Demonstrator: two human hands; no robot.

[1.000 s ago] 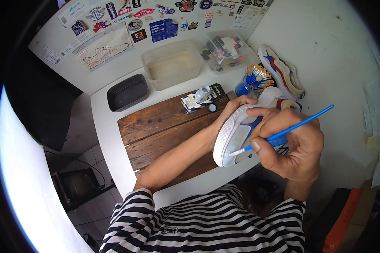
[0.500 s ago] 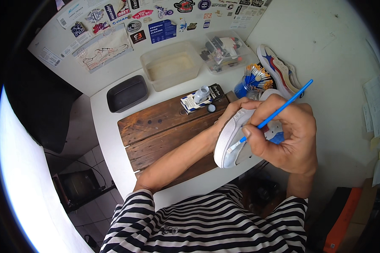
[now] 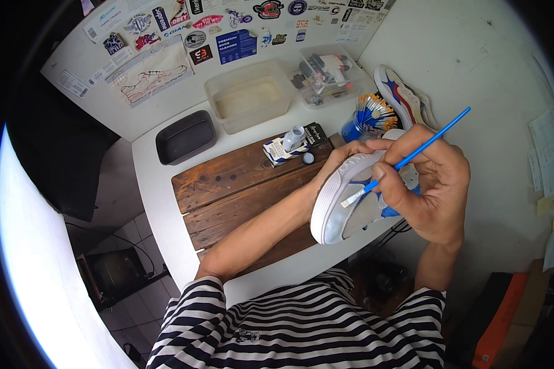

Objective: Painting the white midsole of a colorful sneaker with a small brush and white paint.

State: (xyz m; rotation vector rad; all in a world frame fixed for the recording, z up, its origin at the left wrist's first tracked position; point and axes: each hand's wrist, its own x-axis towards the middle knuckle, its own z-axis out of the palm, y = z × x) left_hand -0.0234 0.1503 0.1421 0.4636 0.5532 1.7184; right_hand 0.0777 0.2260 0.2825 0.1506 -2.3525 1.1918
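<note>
My left hand (image 3: 337, 161) is closed round the far side of a sneaker (image 3: 327, 206), holding it tilted above the table's front edge. White sole, grey mesh, blue parts and a pale blue-grey toe panel show on the shoe. Between the thumb and fingers of my right hand (image 3: 428, 190) is a slim blue paintbrush (image 3: 434, 138). Its pale bristles point down at the shoe's upper, close to the toe panel; whether they touch it I cannot tell. Beyond the left wrist, an open paint bottle (image 3: 294, 139) stands on a small box, with a round cap (image 3: 308, 158) next to it.
Under my left arm lies a dark wooden board (image 3: 228, 197) on the white table. A black tray (image 3: 186, 136), a translucent tub (image 3: 249, 95) and a clear bin of supplies (image 3: 326, 74) line the back. Several brushes (image 3: 375, 111) fill a holder, beside another sneaker (image 3: 403, 101).
The brush and my right hand have moved slightly up and right, away from the toe edge. More of the shoe's mesh shows, and the shoe has turned a little.
</note>
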